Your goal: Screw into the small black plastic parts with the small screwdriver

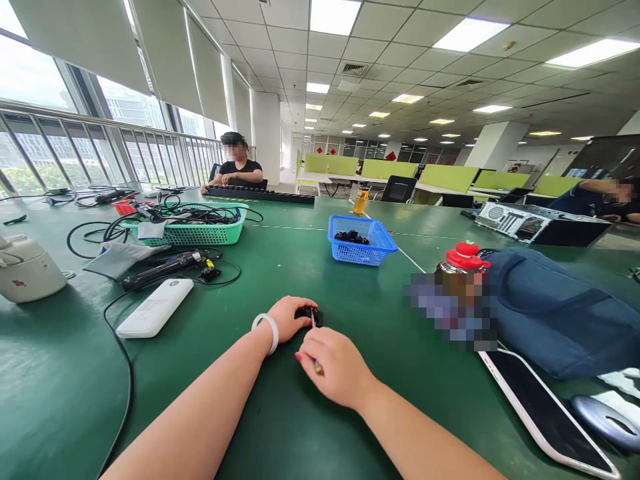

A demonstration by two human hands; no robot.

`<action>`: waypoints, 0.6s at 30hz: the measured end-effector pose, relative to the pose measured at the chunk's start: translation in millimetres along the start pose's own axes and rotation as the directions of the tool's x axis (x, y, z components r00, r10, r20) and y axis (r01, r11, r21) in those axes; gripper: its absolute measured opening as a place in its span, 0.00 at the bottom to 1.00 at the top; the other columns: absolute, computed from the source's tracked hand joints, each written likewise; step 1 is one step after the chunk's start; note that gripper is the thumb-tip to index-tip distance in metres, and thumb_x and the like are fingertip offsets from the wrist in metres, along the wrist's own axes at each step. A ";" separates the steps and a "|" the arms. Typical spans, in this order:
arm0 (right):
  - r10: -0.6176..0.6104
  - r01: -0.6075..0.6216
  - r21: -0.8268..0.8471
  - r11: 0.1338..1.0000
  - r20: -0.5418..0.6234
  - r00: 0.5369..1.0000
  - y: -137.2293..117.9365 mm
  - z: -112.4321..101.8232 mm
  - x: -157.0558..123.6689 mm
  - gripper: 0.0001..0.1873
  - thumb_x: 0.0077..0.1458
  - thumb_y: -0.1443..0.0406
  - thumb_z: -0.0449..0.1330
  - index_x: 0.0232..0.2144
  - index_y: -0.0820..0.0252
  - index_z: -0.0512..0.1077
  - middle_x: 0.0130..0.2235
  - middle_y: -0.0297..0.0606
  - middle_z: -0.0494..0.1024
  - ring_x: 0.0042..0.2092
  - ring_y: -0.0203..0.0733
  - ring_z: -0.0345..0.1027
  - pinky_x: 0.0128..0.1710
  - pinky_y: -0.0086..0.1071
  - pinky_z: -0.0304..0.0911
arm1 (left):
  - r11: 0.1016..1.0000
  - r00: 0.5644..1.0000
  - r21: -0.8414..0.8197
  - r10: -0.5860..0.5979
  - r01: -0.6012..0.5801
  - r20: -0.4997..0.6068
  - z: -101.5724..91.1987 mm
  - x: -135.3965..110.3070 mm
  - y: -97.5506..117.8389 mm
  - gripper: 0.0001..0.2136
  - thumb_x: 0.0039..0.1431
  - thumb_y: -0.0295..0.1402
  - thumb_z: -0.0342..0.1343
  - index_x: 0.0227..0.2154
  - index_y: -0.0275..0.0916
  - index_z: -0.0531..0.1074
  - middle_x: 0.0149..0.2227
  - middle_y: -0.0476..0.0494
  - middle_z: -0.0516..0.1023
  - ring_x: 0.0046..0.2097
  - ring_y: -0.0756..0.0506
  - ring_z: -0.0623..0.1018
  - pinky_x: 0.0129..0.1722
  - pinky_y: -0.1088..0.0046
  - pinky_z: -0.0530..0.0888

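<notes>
My left hand (287, 319), with a white bangle at the wrist, presses a small black part (319, 318) against the green table. Its fingers are closed round the part's left side. Just nearer to me, my right hand (334, 365) is closed round a thin tool (319, 367) with a tan butt end. The tool's slim metal tip touches the black part from above. My fingers cover most of both things, so their exact kind cannot be made out. Beyond my hands stands a blue basket (363, 255) with several small black pieces (351, 237) in it.
To the left are a white power bank (156, 309), a black cable (131, 380) and a green basket (200, 233) of cables. On the right lie a blue bag (560, 307), a tablet (550, 413) and a mouse (607, 421). Two people sit farther off.
</notes>
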State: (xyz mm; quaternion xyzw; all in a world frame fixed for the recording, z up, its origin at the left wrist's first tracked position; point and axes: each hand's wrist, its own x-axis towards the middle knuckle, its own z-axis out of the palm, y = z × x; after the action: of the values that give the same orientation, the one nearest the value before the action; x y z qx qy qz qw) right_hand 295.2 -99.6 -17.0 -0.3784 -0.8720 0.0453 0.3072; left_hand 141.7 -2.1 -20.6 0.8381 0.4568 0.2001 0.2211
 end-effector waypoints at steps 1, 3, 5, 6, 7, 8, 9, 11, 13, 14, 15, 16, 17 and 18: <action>-0.031 0.036 -0.109 0.993 0.046 0.998 -5.0 4.8 0.3 0.12 0.59 0.68 0.52 0.24 0.59 0.67 0.28 0.35 0.70 0.30 0.38 0.61 0.32 0.32 0.56 | 1.000 1.000 0.004 -0.004 0.004 -0.007 0.0 -0.2 0.4 0.17 0.51 0.28 0.57 0.46 0.44 0.75 0.46 0.46 0.79 0.49 0.42 0.75 0.53 0.65 0.70; -0.062 0.093 -0.266 0.959 0.124 0.990 -11.3 14.6 0.7 0.09 0.58 0.69 0.54 0.26 0.59 0.69 0.29 0.36 0.71 0.30 0.39 0.61 0.30 0.33 0.55 | 1.000 0.999 0.013 -0.023 0.023 -0.022 0.2 -0.4 0.7 0.17 0.52 0.28 0.57 0.46 0.43 0.75 0.46 0.45 0.79 0.49 0.42 0.75 0.53 0.64 0.70; -0.065 0.123 -0.339 0.933 0.177 0.982 -13.6 22.1 0.9 0.06 0.57 0.69 0.55 0.28 0.59 0.69 0.29 0.36 0.71 0.30 0.40 0.61 0.30 0.34 0.55 | 0.999 0.999 0.013 -0.043 0.044 -0.022 0.6 -0.6 0.5 0.17 0.52 0.30 0.57 0.46 0.43 0.75 0.46 0.45 0.79 0.49 0.41 0.75 0.53 0.62 0.70; -0.060 0.125 -0.351 0.928 0.190 0.980 -13.7 24.4 1.0 0.05 0.56 0.70 0.55 0.29 0.59 0.69 0.30 0.36 0.71 0.31 0.40 0.61 0.30 0.34 0.55 | 0.999 0.999 0.009 -0.046 0.047 -0.018 0.8 -0.6 0.3 0.17 0.53 0.31 0.57 0.46 0.43 0.75 0.46 0.45 0.79 0.49 0.41 0.75 0.53 0.62 0.70; -0.053 0.120 -0.351 0.929 0.194 0.980 -13.4 25.3 1.2 0.05 0.56 0.69 0.56 0.29 0.59 0.70 0.30 0.36 0.71 0.31 0.40 0.62 0.30 0.34 0.55 | 0.999 0.999 0.005 -0.046 0.046 -0.014 0.9 -0.5 0.1 0.17 0.53 0.31 0.57 0.46 0.44 0.75 0.46 0.46 0.79 0.49 0.41 0.75 0.53 0.62 0.70; -0.046 0.111 -0.340 0.934 0.193 0.980 -12.6 24.9 1.5 0.04 0.56 0.69 0.56 0.29 0.59 0.70 0.30 0.36 0.71 0.31 0.40 0.62 0.30 0.34 0.55 | 0.999 0.999 0.004 -0.042 0.042 -0.013 0.9 -0.4 -0.2 0.17 0.52 0.31 0.57 0.46 0.44 0.75 0.46 0.46 0.79 0.49 0.42 0.75 0.54 0.63 0.70; -0.040 0.098 -0.314 0.945 0.185 0.982 -11.4 23.0 1.8 0.05 0.56 0.68 0.56 0.28 0.59 0.69 0.30 0.36 0.71 0.31 0.40 0.62 0.31 0.33 0.56 | 0.999 0.999 0.004 -0.037 0.037 -0.011 0.8 -0.3 -0.5 0.17 0.52 0.31 0.57 0.46 0.43 0.75 0.47 0.46 0.79 0.49 0.42 0.75 0.54 0.63 0.70; -0.029 0.057 -0.197 0.979 0.144 0.989 -7.2 15.3 2.2 0.09 0.57 0.66 0.56 0.25 0.59 0.68 0.29 0.35 0.71 0.31 0.39 0.62 0.32 0.32 0.57 | 1.000 1.000 0.006 -0.029 0.029 -0.009 0.4 -0.1 -1.1 0.17 0.52 0.30 0.56 0.47 0.43 0.75 0.47 0.46 0.79 0.49 0.42 0.75 0.54 0.63 0.69; 0.016 -0.017 0.015 1.000 0.058 0.998 0.3 4.3 2.1 0.13 0.60 0.65 0.53 0.23 0.59 0.67 0.28 0.34 0.70 0.30 0.37 0.61 0.32 0.31 0.57 | 1.000 1.000 -0.005 -0.016 0.016 0.003 0.0 0.0 -2.0 0.17 0.53 0.30 0.56 0.47 0.43 0.75 0.47 0.46 0.79 0.49 0.42 0.75 0.54 0.63 0.69; 0.068 -0.068 0.148 0.987 0.005 0.998 5.7 -1.5 1.8 0.15 0.61 0.64 0.51 0.23 0.59 0.67 0.28 0.34 0.69 0.29 0.37 0.62 0.31 0.31 0.57 | 1.000 1.000 -0.010 -0.009 0.009 0.010 -0.1 0.0 -2.5 0.17 0.53 0.30 0.57 0.47 0.43 0.74 0.47 0.46 0.79 0.49 0.42 0.75 0.54 0.64 0.69; 0.141 -0.123 0.288 0.950 -0.043 0.989 12.0 -7.0 1.4 0.17 0.63 0.61 0.50 0.23 0.59 0.67 0.28 0.34 0.69 0.29 0.36 0.62 0.31 0.30 0.58 | 1.000 1.000 -0.013 -0.002 0.002 0.013 -0.1 0.0 -3.1 0.17 0.53 0.31 0.57 0.47 0.43 0.74 0.48 0.45 0.78 0.50 0.42 0.75 0.54 0.64 0.69; 0.226 -0.173 0.419 0.892 -0.080 0.971 19.2 -11.7 0.9 0.19 0.63 0.58 0.49 0.24 0.59 0.68 0.27 0.34 0.69 0.29 0.36 0.62 0.31 0.30 0.58 | 1.000 1.000 -0.012 0.002 -0.002 0.014 0.0 -0.1 -3.7 0.18 0.53 0.32 0.58 0.48 0.43 0.74 0.48 0.45 0.78 0.50 0.42 0.75 0.54 0.63 0.69; 0.320 -0.228 0.539 0.811 -0.082 0.944 26.8 -15.4 0.3 0.20 0.63 0.55 0.48 0.25 0.59 0.68 0.26 0.34 0.68 0.27 0.36 0.61 0.29 0.30 0.58 | 1.000 1.000 -0.007 0.002 -0.002 0.011 0.2 -0.2 -4.3 0.18 0.53 0.33 0.58 0.48 0.44 0.74 0.48 0.45 0.78 0.51 0.41 0.74 0.54 0.63 0.69; 0.397 -0.270 0.643 0.717 -0.058 0.916 34.3 -18.0 -0.3 0.21 0.63 0.52 0.49 0.25 0.59 0.68 0.25 0.33 0.67 0.25 0.36 0.61 0.28 0.30 0.58 | 1.000 1.000 -0.001 -0.002 0.002 0.008 0.4 -0.3 -4.9 0.18 0.53 0.34 0.58 0.48 0.44 0.74 0.48 0.45 0.78 0.51 0.41 0.74 0.55 0.62 0.68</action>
State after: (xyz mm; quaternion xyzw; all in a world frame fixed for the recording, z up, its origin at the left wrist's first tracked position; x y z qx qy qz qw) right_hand 327.4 -78.2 -13.3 -0.4095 -0.6906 0.3487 0.4835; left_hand 138.5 0.0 -23.7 0.8385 0.4565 0.1969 0.2233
